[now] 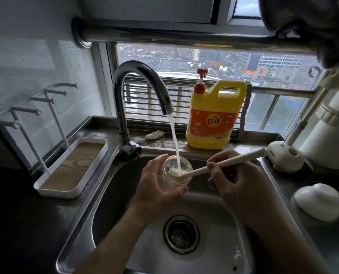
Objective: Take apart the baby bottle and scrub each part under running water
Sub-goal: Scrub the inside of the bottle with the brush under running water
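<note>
Over the sink (113, 194), your left hand (154, 191) wraps fingers around the clear bottle (176, 175); your right hand (238, 180) pinches the brush (222, 165), head inside the bottle. Tap (143, 95) water (174, 139) pours in; yellow soap jug (214, 119) behind.

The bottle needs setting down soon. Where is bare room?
Free: the counter left of the sink, in front of the white tray; also the sink floor around the drain. Crowded: the right counter, with the white cap and brush stand.
</note>
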